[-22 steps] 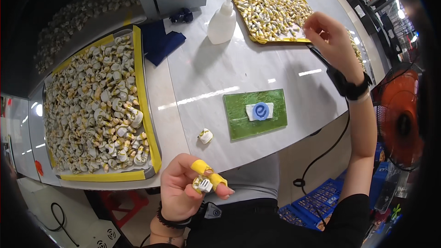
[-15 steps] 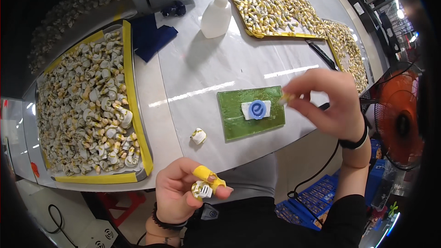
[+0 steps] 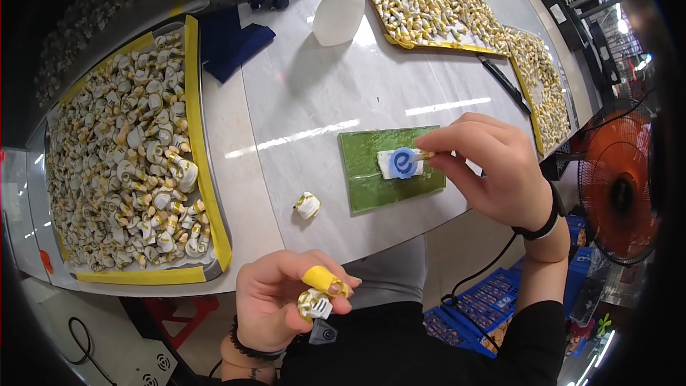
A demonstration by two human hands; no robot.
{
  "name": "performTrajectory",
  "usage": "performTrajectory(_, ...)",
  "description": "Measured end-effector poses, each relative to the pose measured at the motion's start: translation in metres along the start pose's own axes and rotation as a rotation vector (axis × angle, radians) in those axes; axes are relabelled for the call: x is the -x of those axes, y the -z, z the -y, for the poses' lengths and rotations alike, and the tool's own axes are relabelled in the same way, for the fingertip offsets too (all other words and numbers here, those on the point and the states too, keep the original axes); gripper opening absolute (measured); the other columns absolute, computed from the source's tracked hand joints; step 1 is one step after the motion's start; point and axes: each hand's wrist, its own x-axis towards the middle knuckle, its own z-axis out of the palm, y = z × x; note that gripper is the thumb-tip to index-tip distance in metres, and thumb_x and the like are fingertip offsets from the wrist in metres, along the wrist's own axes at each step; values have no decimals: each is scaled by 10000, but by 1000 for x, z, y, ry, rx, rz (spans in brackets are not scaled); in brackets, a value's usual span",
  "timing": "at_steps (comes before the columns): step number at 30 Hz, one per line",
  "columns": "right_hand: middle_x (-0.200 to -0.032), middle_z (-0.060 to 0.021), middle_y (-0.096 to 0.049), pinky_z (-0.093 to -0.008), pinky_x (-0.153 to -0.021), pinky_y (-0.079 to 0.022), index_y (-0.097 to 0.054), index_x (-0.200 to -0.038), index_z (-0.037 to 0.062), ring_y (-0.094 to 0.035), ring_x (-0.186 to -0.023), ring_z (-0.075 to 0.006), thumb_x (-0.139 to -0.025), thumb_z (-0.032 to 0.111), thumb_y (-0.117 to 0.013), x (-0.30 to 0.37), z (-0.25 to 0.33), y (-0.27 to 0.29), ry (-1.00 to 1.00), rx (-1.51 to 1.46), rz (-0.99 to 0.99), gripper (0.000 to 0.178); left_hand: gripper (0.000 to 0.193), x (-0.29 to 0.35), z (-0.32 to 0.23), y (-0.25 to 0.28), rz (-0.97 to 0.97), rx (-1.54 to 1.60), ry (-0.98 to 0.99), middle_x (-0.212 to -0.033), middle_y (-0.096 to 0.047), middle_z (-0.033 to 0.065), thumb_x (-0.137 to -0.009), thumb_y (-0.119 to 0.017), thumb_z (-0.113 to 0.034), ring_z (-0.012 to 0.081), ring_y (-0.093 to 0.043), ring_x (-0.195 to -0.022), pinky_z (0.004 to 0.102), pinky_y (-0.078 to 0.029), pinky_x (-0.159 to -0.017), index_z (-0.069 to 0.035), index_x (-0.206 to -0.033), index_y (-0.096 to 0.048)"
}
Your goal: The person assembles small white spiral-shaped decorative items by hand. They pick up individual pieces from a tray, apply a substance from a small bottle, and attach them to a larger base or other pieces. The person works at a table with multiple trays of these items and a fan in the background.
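Observation:
My left hand (image 3: 268,297), yellow tape round a finger, pinches a small white-and-gold figurine piece (image 3: 313,305) near the table's front edge. Between the thumb and fingertips of my right hand (image 3: 496,168) is a tiny gold-and-white part (image 3: 428,156), mostly hidden by the fingers. Its tip is at the right side of a round blue disc (image 3: 402,164) with a dark curl on it; whether they touch I cannot tell. Under the disc lies a white pad (image 3: 384,166) on a green slab (image 3: 363,195). Another white-and-gold piece (image 3: 307,205) rests on the table left of the slab.
On the left is a yellow-edged tray (image 3: 214,207) heaped with white-and-gold pieces. A yellow-edged tray (image 3: 421,46) of small parts stands at the back, with more beside it. A white squeeze bottle (image 3: 337,18), dark blue cloth (image 3: 239,53), black cutter knife (image 3: 504,84) and orange fan (image 3: 618,179) surround the workspace.
My right hand has moved left and slightly down, bringing the tiny part from beyond the slab's right edge to the blue disc. My left hand keeps its pinch, nearly still.

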Motion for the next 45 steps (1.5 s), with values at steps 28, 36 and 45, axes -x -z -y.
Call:
performTrajectory(28, -694, -40, -589, -271, -517, -461, -690, -725, 56, -564, -589, -183, -652, -7, -656, -9, 29, -4, 166, -279, -162, 102, 403, -11, 12, 1, 356, 457, 451, -827, -619, 91, -888, -584, -347, 145, -624, -791, 392, -485, -871, 40, -981, -523)
performTrajectory(36, -705, -36, -604, -243, -519, -478, -703, -722, 52, -584, -607, -162, -627, 30, -691, -11, 35, -16, 377, -421, -186, 98, 346, -15, 9, -5, 395, 492, 568, -815, -605, 67, -899, -567, -333, 124, -604, -773, 397, -460, -906, 6, -952, -526)
performTrajectory(45, -725, -60, -615, -237, -508, -480, -681, -729, 13, -594, -604, -175, -593, 13, -701, -9, 38, -21, 397, -432, -210, 138, 317, -15, 10, -10, 409, 473, 517, -853, -603, 67, -911, -552, -282, 141, -602, -827, 364, -441, -910, 17, -1015, -530)
